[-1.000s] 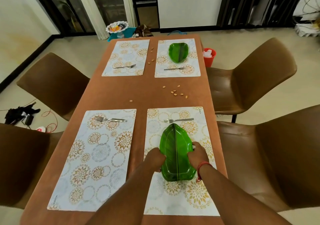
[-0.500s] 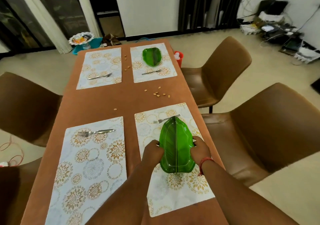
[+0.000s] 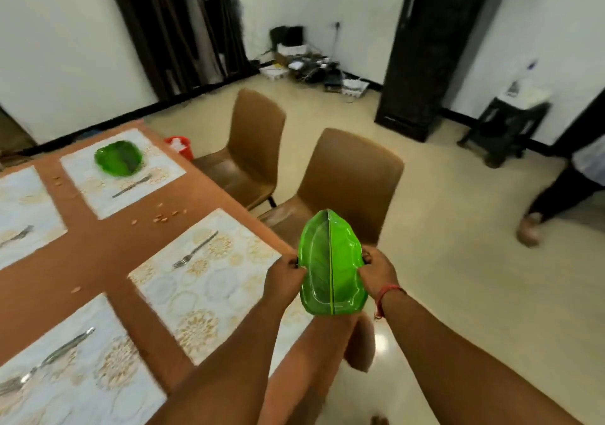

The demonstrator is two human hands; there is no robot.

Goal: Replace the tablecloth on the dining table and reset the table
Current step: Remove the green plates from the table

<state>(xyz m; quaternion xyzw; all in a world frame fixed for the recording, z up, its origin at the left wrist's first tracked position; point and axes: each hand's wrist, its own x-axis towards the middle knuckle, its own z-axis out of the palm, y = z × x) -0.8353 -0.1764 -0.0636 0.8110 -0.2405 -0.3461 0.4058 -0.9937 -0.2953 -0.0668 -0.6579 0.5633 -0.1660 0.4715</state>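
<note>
Now both hands' fingers [image 3: 296, 265] grip the green leaf plate's [image 3: 330, 270] side edges.

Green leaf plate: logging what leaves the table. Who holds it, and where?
Both hands, left hand and right hand, grip the green leaf plate by its long side edges.

Glossy plastic leaf plate [image 3: 330, 267]; matt cloth tablecloth [image 3: 98, 254]; metal fork [image 3: 194, 254].
</note>
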